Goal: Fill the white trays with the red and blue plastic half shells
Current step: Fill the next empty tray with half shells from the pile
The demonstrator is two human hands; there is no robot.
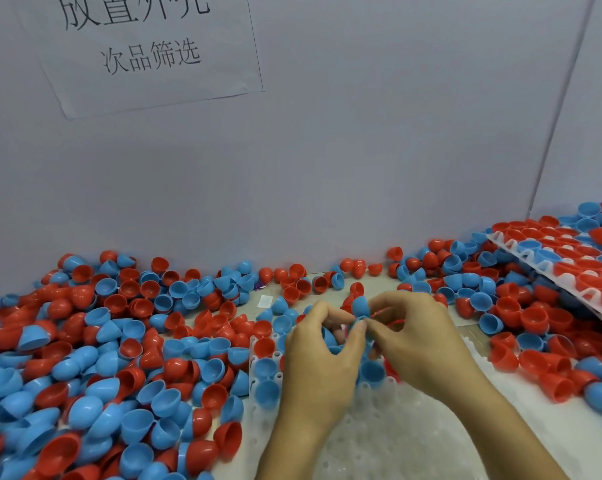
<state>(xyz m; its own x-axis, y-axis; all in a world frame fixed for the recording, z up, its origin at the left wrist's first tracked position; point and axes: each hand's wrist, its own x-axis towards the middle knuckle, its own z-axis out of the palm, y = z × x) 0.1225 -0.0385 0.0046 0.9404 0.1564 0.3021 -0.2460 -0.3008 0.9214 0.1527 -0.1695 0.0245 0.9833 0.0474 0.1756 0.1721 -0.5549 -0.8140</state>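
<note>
Both hands are meeting over the far end of the white tray (413,441) that is lying at the near edge of the worktop (379,284), and the step in hand looks like sorting out shells for its sockets. The left hand (322,355) is curling its fingers round a cluster of blue shells, thumb and forefinger pinching toward the middle. The right hand (413,336) is pinching its fingertips there too, with a blue shell (360,305) standing just above the meeting fingers and a red one partly hidden behind; which hand is actually gripping that blue shell I cannot tell. A few sockets along the tray's far-left corner are already holding shells, while most of it is sitting bare. Loose red and blue shells (95,372) are lying heaped across the left side and along the back edge by the wall. A second tray (566,271), nearly full, is sitting tilted at the far right corner. The next move likely calls for separating one shell and pressing it open side up into a bare socket beside the filled ones.
</note>
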